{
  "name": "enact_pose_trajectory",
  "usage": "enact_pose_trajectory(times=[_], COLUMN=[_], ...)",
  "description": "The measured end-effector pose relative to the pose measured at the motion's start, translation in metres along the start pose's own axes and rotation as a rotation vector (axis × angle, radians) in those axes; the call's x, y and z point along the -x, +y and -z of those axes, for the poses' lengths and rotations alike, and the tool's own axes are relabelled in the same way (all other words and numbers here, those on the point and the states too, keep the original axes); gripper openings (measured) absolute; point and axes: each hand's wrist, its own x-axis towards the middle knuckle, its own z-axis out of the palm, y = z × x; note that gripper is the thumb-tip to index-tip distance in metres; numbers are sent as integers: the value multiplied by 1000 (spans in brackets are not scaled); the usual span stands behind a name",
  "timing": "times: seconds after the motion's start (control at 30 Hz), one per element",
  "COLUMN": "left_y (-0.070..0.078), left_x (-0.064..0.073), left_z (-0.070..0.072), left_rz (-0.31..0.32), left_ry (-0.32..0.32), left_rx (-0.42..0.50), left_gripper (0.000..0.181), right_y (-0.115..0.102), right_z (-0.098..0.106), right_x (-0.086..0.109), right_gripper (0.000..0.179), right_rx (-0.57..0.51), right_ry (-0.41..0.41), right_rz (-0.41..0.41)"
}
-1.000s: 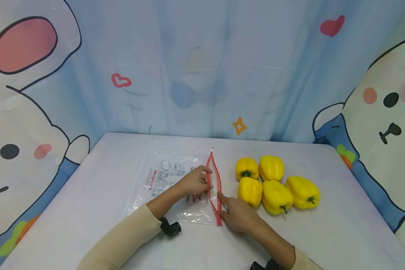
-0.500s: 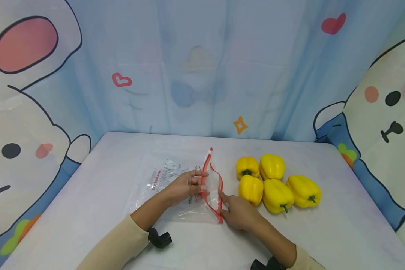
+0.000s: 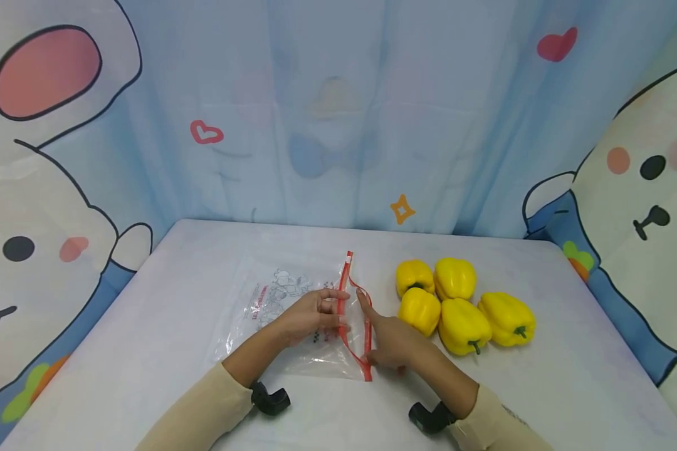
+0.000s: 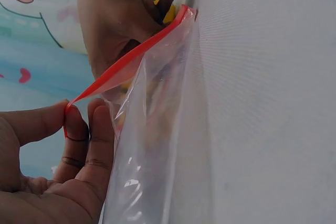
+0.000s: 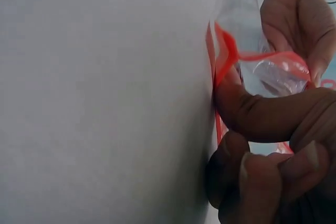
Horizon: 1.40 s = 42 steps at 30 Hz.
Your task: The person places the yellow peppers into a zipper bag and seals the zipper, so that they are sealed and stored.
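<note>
Clear printed plastic bag [image 3: 293, 285] on white table [image 3: 146, 351], red-rimmed mouth [image 3: 368, 338] open at right

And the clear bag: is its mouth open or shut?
Open: the bag has its red edges bowed apart, the left hand pinching one, the right hand touching the other.

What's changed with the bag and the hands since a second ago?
The left hand, pinching the red edge of the clear bag, has moved left, spreading the bag's mouth wider. The right hand has shifted slightly away from the person, its index finger now reaching farther along the opening. The left hand's hold on the bag and the five yellow peppers stayed the same.
</note>
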Motion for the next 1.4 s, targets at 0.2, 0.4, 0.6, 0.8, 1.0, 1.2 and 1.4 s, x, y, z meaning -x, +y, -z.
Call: enact_pose_trajectory(times=[0.2,0.4,0.6,0.8,1.0,1.2,1.4], left_y=[1,4,6,9,8,6,5], left_x=[1,4,9,16,16,13,11], left_z=[1,4,5,5,5,1,-1], left_rz=[10,-4,-80,-141,-138,-115,-110], left_ry=[-19,-45,-69,-78,-71,-69,-51], left_rx=[-19,-6,42,71,37,26,19], left_gripper=[54,58,61,61,60,61,62], right_y=[-2,-4,-6,-7,-6,-10,-13], right_z=[5,11,16,16,15,14,13], right_x=[-5,-9,-16,-22,-18,-11,-11], right_gripper=[129,132,134,133,128,101,95], right_rx=[13,6,8,15,46,69,142], right_ry=[-13,-37,-63,-76,-66,4,144], right_rz=[-5,-3,-23,-38,-26,17,21])
